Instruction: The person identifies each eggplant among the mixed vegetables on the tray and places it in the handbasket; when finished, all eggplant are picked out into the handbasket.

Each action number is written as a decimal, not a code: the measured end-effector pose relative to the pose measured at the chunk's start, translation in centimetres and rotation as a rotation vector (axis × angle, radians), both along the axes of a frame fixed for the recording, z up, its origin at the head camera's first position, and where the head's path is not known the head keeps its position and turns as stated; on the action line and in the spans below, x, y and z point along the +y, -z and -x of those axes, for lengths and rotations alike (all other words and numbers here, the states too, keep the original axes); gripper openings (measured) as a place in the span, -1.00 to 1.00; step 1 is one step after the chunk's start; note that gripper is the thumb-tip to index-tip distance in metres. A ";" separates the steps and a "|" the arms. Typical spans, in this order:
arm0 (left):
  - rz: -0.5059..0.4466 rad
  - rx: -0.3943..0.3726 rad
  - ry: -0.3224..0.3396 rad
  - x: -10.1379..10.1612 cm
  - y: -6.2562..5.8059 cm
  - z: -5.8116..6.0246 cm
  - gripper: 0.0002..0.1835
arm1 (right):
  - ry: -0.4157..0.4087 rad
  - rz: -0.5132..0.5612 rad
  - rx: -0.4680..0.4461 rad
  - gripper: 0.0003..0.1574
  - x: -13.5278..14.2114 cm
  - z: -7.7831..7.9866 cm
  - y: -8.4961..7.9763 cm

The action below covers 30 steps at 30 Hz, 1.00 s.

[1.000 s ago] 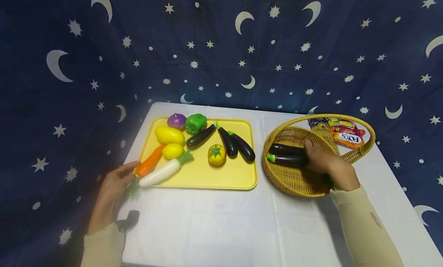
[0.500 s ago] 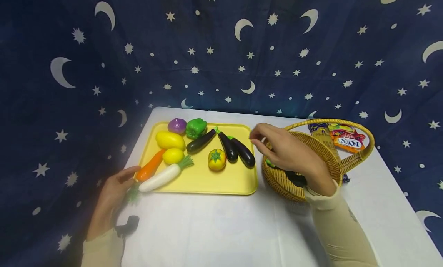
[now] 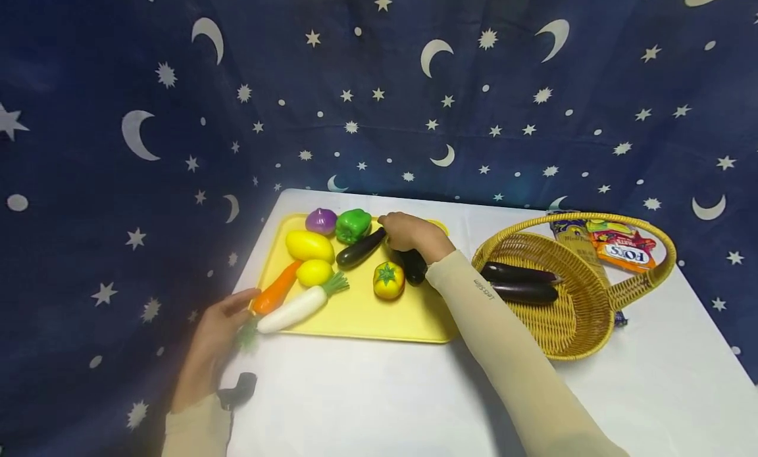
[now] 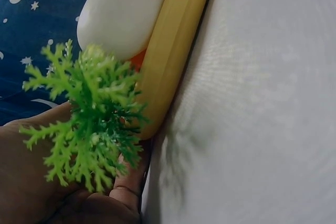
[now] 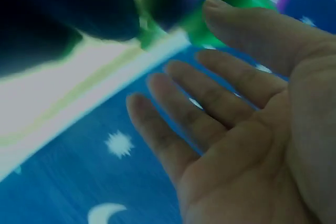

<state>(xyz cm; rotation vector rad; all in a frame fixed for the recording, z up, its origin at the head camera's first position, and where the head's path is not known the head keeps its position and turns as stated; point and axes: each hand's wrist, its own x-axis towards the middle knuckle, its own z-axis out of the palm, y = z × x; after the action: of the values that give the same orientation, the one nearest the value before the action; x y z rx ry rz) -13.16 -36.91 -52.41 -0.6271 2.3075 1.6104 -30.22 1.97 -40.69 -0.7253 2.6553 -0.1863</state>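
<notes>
The right hand (image 3: 408, 235) had just changed places; a second earlier it was down in the wicker basket (image 3: 597, 315) at the right, half a second earlier it was crossing the basket's left side, and now it was over the far right part of the yellow tray (image 3: 355, 327); the two eggplants in the basket (image 3: 522, 283) lay side by side, free of it; as a judgement, the handling had passed from the basket to the eggplants on the tray.

One eggplant (image 3: 360, 248) lay slanted on the tray, just left of the right hand; more dark eggplant (image 3: 417, 271) showed under that hand and its wrist, partly hidden, just right of the tomato (image 3: 388, 281); the right arm reached in from the near right, passing just left of the basket; in its wrist view the fingers were extended and spread, the thumb well apart from them, with nothing held; the eggplants showed blurred beyond the fingertips.

The left hand (image 3: 220, 325) stayed at the tray's near left corner, beside the carrot (image 3: 277, 289) and the white radish (image 3: 293, 311); the radish's leaves covered part of it, so whether it pinched the rim or merely touched it could not be told.
</notes>
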 end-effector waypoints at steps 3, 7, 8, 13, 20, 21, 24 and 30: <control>-0.011 0.028 -0.011 0.3 0.3 -0.1 -0.37 | -0.014 -0.032 -0.015 -0.24 -0.4 0.8 1.4; -0.055 0.084 -0.012 0.5 0.8 -0.3 -0.39 | -0.049 -0.052 -0.014 -0.35 -0.8 1.2 2.5; -0.064 0.097 -0.014 0.5 0.8 -0.3 -0.39 | -0.055 -0.054 -0.015 -0.37 -0.8 1.3 2.7; 0.014 0.132 0.000 0.2 0.6 -0.1 -0.41 | -0.043 -0.038 -0.008 -0.35 -0.9 1.9 3.2; 0.025 0.129 0.005 0.3 0.4 0.0 -0.43 | -0.047 -0.001 -0.007 -0.52 -0.4 2.3 3.8; 0.038 0.132 0.006 0.4 0.4 0.0 -0.44 | -0.046 0.006 -0.011 -0.54 -0.3 2.2 3.8; 0.053 0.153 0.009 0.4 0.3 -0.1 -0.44 | -0.050 0.015 -0.005 -0.58 -0.2 2.0 3.8; 0.051 0.163 0.007 0.3 0.0 -0.2 -0.45 | -0.093 0.032 0.064 -0.62 -0.4 1.7 3.3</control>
<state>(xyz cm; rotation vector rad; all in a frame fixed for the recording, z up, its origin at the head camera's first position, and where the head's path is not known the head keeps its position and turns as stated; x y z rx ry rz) -12.98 -36.65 -52.45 -0.5151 2.4699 1.6611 -31.95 1.59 -43.95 -0.8775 2.6768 -0.1834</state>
